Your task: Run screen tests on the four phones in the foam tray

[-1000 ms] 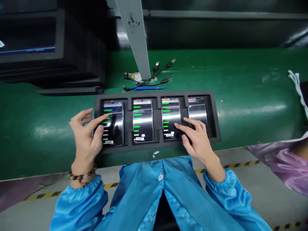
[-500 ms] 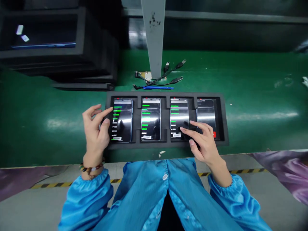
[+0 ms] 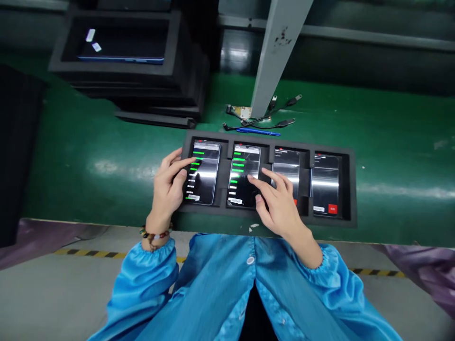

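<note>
Several smartphones lie face up in separate slots of a black foam tray [image 3: 263,218]. My left hand [image 3: 168,182] holds nothing; its index finger reaches over the leftmost smartphone [image 3: 204,182], whose screen lists lines in green and white. Fingers apart, my right hand [image 3: 279,199] has its index fingertip at the screen of the second smartphone [image 3: 241,194], which shows a similar list. Part of the third smartphone [image 3: 287,163] is hidden behind that hand. On the rightmost smartphone [image 3: 325,184] the screen is mostly dark, with a red block near the bottom.
At the back left stands a stack of black foam trays [image 3: 174,71], a phone in the top one. Short black cables [image 3: 280,124] and a blue pen [image 3: 259,131] lie behind the tray, beside a grey metal post [image 3: 273,57]. The green table's [image 3: 106,166] front edge is near me.
My right hand has moved left from the third smartphone to the second. The third screen went from the green list to a dark page with red. My left index finger now reaches over its screen.
</note>
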Available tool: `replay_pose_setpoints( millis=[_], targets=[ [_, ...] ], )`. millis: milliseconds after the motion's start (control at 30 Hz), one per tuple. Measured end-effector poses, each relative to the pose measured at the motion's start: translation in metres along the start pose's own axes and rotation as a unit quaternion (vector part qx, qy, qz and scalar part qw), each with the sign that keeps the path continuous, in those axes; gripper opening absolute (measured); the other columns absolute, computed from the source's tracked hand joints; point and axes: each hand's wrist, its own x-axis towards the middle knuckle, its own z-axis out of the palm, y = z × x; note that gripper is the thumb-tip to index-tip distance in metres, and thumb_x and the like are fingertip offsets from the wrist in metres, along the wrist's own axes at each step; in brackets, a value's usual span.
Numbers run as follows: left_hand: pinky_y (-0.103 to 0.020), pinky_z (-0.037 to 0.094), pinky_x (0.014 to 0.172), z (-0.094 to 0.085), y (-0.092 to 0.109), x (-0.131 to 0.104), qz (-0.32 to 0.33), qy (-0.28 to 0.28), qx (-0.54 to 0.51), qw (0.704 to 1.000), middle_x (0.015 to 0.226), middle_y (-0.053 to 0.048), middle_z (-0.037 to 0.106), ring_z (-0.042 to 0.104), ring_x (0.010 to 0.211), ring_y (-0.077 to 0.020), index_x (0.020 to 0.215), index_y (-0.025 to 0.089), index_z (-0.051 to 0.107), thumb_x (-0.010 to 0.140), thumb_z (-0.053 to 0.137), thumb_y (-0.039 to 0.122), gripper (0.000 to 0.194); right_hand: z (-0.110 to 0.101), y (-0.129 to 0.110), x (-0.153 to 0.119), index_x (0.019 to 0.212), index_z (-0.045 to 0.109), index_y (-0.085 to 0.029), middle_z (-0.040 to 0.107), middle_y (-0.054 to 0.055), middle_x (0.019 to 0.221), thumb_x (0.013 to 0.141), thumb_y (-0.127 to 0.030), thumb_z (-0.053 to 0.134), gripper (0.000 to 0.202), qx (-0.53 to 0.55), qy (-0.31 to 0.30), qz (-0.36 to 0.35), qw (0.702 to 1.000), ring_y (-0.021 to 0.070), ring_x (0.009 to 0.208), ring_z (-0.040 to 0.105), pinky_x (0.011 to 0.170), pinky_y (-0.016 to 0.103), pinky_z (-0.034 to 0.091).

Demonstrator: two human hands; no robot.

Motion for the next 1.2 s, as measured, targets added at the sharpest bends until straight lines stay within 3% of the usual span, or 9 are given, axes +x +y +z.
replay_pose_setpoints(
  millis=[333,467,633,733,833,967,1033,1200],
  targets=[
    [-0.051,0.044,0.132,0.003,-0.014,0.002,-0.040,0.006,-0.081,0.996,0.159,-0.007,0.066,0.059,0.152,-0.0280,0.145,0.029,0.070,0.107,0.057,0.044,0.043,-0.003,0.002,-0.009,0.152,0.064,-0.032,0.082,0.000,0.137,0.104,-0.016,0.051,0.052,0.022,-0.039,-0.088,0.995,0.0308,0.151,0.059,0.125,0.059,0.039],
    [-0.053,0.044,0.133,-0.003,-0.018,0.001,-0.044,-0.024,-0.112,0.992,0.162,-0.009,0.064,0.059,0.152,-0.0287,0.149,0.029,0.066,0.108,0.058,0.045,0.045,-0.004,0.005,-0.012,0.157,0.059,-0.035,0.080,0.000,0.141,0.104,-0.016,0.051,0.057,0.034,-0.009,-0.093,0.995,0.0324,0.149,0.061,0.122,0.060,0.040],
    [-0.055,0.036,0.137,-0.006,-0.022,-0.001,-0.013,-0.060,-0.087,0.994,0.170,-0.012,0.054,0.047,0.163,-0.0319,0.155,0.028,0.059,0.101,0.074,0.047,0.060,-0.011,0.010,-0.018,0.159,0.057,-0.036,0.079,0.003,0.142,0.105,-0.018,0.053,0.058,0.042,0.042,-0.083,0.995,0.0337,0.143,0.065,0.118,0.059,0.044],
    [-0.056,0.036,0.137,-0.006,-0.023,0.000,0.005,-0.066,-0.071,0.995,0.170,-0.013,0.054,0.046,0.163,-0.0329,0.157,0.029,0.057,0.097,0.079,0.048,0.067,-0.024,0.020,-0.028,0.156,0.063,-0.036,0.075,0.006,0.146,0.106,-0.024,0.052,0.052,0.032,0.084,-0.030,0.995,0.0363,0.141,0.066,0.119,0.061,0.046],
    [-0.056,0.038,0.136,-0.007,-0.021,0.001,-0.005,-0.062,-0.069,0.996,0.168,-0.013,0.055,0.049,0.160,-0.0327,0.157,0.029,0.057,0.098,0.077,0.051,0.066,-0.045,0.045,-0.047,0.152,0.068,-0.034,0.074,0.009,0.146,0.110,-0.030,0.051,0.046,0.019,0.170,0.062,0.983,0.0387,0.146,0.062,0.122,0.064,0.046],
    [-0.053,0.046,0.130,-0.007,-0.014,0.003,-0.041,-0.046,-0.069,0.996,0.159,-0.012,0.064,0.061,0.148,-0.0300,0.155,0.028,0.060,0.104,0.068,0.053,0.057,-0.071,0.098,-0.081,0.147,0.073,-0.031,0.073,0.014,0.148,0.110,-0.044,0.056,0.043,-0.035,0.268,0.243,0.932,0.0426,0.146,0.061,0.124,0.066,0.044],
    [-0.051,0.050,0.127,-0.005,-0.009,0.006,-0.059,-0.029,-0.063,0.996,0.154,-0.011,0.067,0.065,0.142,-0.0278,0.153,0.027,0.061,0.108,0.063,0.052,0.052,-0.077,0.123,-0.094,0.141,0.077,-0.032,0.074,0.015,0.146,0.106,-0.051,0.064,0.042,0.001,0.297,0.312,0.903,0.0419,0.142,0.064,0.122,0.063,0.045],
    [-0.046,0.050,0.124,0.009,-0.001,0.015,-0.094,0.024,-0.024,0.995,0.151,-0.012,0.069,0.066,0.140,-0.0269,0.152,0.024,0.061,0.111,0.055,0.055,0.052,-0.071,0.155,-0.105,0.150,0.067,-0.032,0.072,0.009,0.150,0.106,-0.056,0.057,0.051,0.123,0.320,0.351,0.872,0.0314,0.140,0.069,0.124,0.062,0.048]
  ],
)
